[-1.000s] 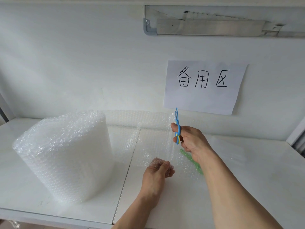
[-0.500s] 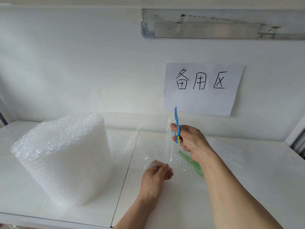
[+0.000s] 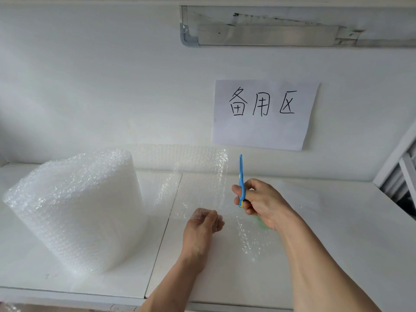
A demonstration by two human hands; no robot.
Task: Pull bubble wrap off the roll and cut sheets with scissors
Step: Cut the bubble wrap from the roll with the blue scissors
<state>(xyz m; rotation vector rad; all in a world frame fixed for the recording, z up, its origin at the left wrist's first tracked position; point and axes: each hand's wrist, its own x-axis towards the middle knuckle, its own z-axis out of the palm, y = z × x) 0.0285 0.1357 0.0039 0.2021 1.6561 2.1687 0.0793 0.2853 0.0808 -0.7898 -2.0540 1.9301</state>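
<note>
A big roll of bubble wrap [image 3: 74, 210] stands upright on the left of the white table [image 3: 337, 233]. A clear length of wrap [image 3: 198, 176] runs from its back toward the right and hangs upright. My left hand [image 3: 202, 224] pinches the lower corner of that length. My right hand [image 3: 258, 201] holds small blue scissors [image 3: 240, 174], blades closed and pointing up, just right of the wrap's free edge. A loose piece of bubble wrap [image 3: 249, 239] lies flat on the table under my right forearm, over something green.
A white paper sign [image 3: 263, 113] with handwritten characters is stuck to the wall behind. A seam [image 3: 162, 235] splits the table top in two. A metal frame [image 3: 396, 176] stands at the right edge, and a grey channel [image 3: 270, 34] runs along the wall above.
My right hand with the scissors has dropped slightly and moved right, clear of the wrap's edge. My left hand keeps its pinch on the wrap. The view shifted a little.
</note>
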